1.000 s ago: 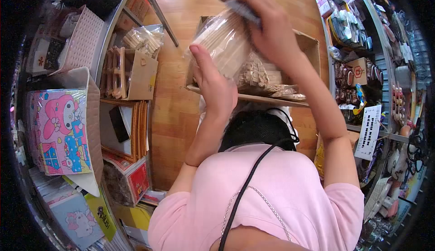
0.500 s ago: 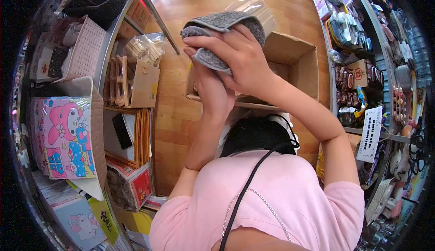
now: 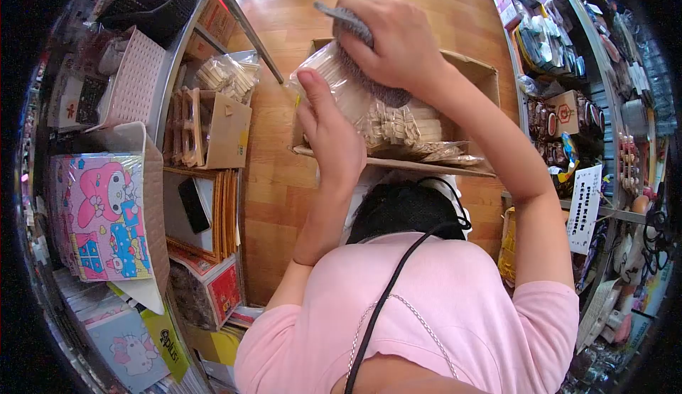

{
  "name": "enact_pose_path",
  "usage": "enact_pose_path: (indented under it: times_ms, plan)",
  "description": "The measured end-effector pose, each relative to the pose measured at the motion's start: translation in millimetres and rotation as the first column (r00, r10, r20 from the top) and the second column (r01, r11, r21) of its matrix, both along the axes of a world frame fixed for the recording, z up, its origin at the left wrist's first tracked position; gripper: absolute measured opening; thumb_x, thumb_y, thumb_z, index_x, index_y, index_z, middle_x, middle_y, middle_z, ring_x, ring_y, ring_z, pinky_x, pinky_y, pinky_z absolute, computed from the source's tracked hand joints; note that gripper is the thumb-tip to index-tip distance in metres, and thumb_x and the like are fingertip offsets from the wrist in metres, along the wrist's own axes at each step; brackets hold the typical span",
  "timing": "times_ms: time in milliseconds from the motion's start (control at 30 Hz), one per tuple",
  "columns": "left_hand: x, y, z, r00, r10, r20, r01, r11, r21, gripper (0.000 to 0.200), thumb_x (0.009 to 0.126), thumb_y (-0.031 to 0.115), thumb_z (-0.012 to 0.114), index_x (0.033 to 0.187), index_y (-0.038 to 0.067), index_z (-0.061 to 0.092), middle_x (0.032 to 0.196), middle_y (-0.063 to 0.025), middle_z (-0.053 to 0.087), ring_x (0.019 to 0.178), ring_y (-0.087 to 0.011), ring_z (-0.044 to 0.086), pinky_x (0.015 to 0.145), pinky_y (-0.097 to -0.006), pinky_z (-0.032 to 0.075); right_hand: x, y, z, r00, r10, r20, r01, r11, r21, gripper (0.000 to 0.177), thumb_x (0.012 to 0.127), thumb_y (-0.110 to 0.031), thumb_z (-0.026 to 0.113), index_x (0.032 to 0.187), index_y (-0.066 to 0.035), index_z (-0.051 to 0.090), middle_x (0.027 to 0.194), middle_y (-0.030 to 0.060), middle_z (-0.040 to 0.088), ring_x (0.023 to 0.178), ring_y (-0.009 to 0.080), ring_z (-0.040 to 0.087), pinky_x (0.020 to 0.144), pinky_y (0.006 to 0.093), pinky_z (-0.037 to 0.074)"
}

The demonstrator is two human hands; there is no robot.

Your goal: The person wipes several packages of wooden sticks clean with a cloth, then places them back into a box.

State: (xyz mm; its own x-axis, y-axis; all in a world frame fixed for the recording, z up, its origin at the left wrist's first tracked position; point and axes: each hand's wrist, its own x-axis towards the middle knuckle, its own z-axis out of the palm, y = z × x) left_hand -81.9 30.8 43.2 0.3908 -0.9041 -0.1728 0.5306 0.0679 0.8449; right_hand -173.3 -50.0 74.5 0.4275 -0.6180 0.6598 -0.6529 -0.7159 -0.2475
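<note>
A clear plastic bag of pale wooden sticks is held at its left edge by my left hand, thumb on top. My right hand grips a grey cloth, which lies against the top right part of that bag. Both hands are above an open cardboard box. Inside the box, more bagged wooden sticks lie near its front side. The fingertips of my left hand are partly hidden.
Shelves with packaged goods rise on the right. At the left are a pink basket, a small carton, a black phone and cartoon-printed packs. A metal leg slants beyond the carton.
The cloth was bunched between both hands; now only my right hand has it, further right. My left hand has taken hold of the bag of sticks, which is now nearer, over the box.
</note>
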Motion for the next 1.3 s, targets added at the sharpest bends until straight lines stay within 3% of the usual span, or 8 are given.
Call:
enact_pose_path:
  times_ms: [367,600,667,700,733,833,1100,1300]
  plan:
    - [-0.9,-3.4,-22.1,0.997,-0.044,-0.058,0.046,0.999,0.024,0.063,0.09,0.053,0.04,0.112,-0.005,0.045,0.107,-0.0143,0.053,0.094,-0.0177,0.053,0.083,-0.0294,0.043,-25.6,-31.6,-25.6,0.997,-0.069,0.026,0.07,0.997,-0.04,0.019,0.079,-0.024,0.055,0.088,-0.008,0.061,0.067,0.0165,0.058,0.064,0.0364,0.056,0.058,0.0438,0.043]
    - [22.3,1.8,-21.2,0.992,0.052,-0.115,-0.058,0.997,-0.05,0.063,0.092,0.052,0.035,0.118,-0.004,0.045,0.112,-0.0152,0.054,0.102,-0.0216,0.053,0.089,-0.0322,0.042,-58.2,-43.1,13.5,0.838,-0.545,0.012,0.531,0.822,0.204,0.02,0.088,-0.008,0.044,0.097,0.001,0.059,0.073,0.011,0.062,0.068,0.02,0.061,0.063,0.0296,0.048]
    - [26.5,-3.9,-25.9,0.996,0.035,-0.085,-0.039,0.998,-0.055,0.063,0.092,0.053,0.035,0.119,-0.004,0.045,0.115,-0.0151,0.052,0.105,-0.0223,0.052,0.09,-0.0326,0.042,-59.0,-41.0,19.3,0.831,-0.19,0.523,0.045,0.96,0.277,0.026,0.09,-0.015,0.039,0.088,0.003,0.056,0.065,0.008,0.059,0.064,0.0172,0.059,0.062,0.0276,0.048]
    - [26.7,-5.7,-28.0,0.999,0.014,-0.048,-0.017,0.998,-0.055,0.064,0.092,0.054,0.035,0.119,-0.003,0.044,0.118,-0.0151,0.051,0.109,-0.0229,0.05,0.092,-0.0331,0.041,-60.1,-43.9,2.5,0.906,-0.198,0.373,0.213,0.977,0.001,0.02,0.084,-0.015,0.05,0.088,0.001,0.061,0.072,0.0149,0.062,0.064,0.0284,0.061,0.061,0.0384,0.046]
    - [23.5,-7.1,-26.8,0.999,0.014,-0.046,-0.016,0.998,-0.053,0.064,0.092,0.054,0.035,0.119,-0.003,0.044,0.118,-0.0151,0.051,0.109,-0.0229,0.05,0.092,-0.0331,0.041,-34.2,-19.4,6.0,0.889,-0.127,0.44,0.062,0.985,0.161,0.023,0.077,-0.025,0.054,0.088,-0.008,0.065,0.077,0.0169,0.063,0.071,0.0362,0.06,0.068,0.0428,0.048]
    - [9.5,-11.0,-22.5,0.983,-0.058,-0.173,0.043,0.995,-0.086,0.065,0.091,0.054,0.035,0.12,-0.003,0.043,0.12,-0.0142,0.048,0.111,-0.0219,0.048,0.091,-0.0333,0.042,5.9,11.0,-14.9,0.946,0.28,0.165,-0.289,0.957,0.035,0.033,0.067,-0.021,0.061,0.098,-0.008,0.06,0.087,0.0136,0.062,0.085,0.0305,0.058,0.081,0.0409,0.044]
    - [3.0,4.4,-18.0,0.976,0.106,0.192,-0.111,0.994,0.016,0.068,0.092,0.055,0.033,0.121,-0.005,0.042,0.115,-0.0149,0.047,0.099,-0.0182,0.049,0.087,-0.0293,0.039,0.6,-8.4,-35.3,0.949,0.241,0.205,-0.247,0.969,0.003,0.032,0.069,-0.022,0.059,0.098,-0.008,0.06,0.086,0.0146,0.06,0.084,0.0309,0.056,0.084,0.0391,0.04]
    - [5.7,5.1,-12.8,0.984,-0.014,0.176,0.021,0.999,-0.039,0.069,0.091,0.057,0.034,0.119,-0.005,0.043,0.112,-0.0147,0.049,0.099,-0.0187,0.05,0.087,-0.0301,0.04,-19.7,-27.0,-28.3,0.977,0.197,0.08,-0.205,0.973,0.101,0.025,0.078,-0.029,0.05,0.08,-0.006,0.059,0.067,0.0194,0.058,0.065,0.0384,0.056,0.06,0.0465,0.044]
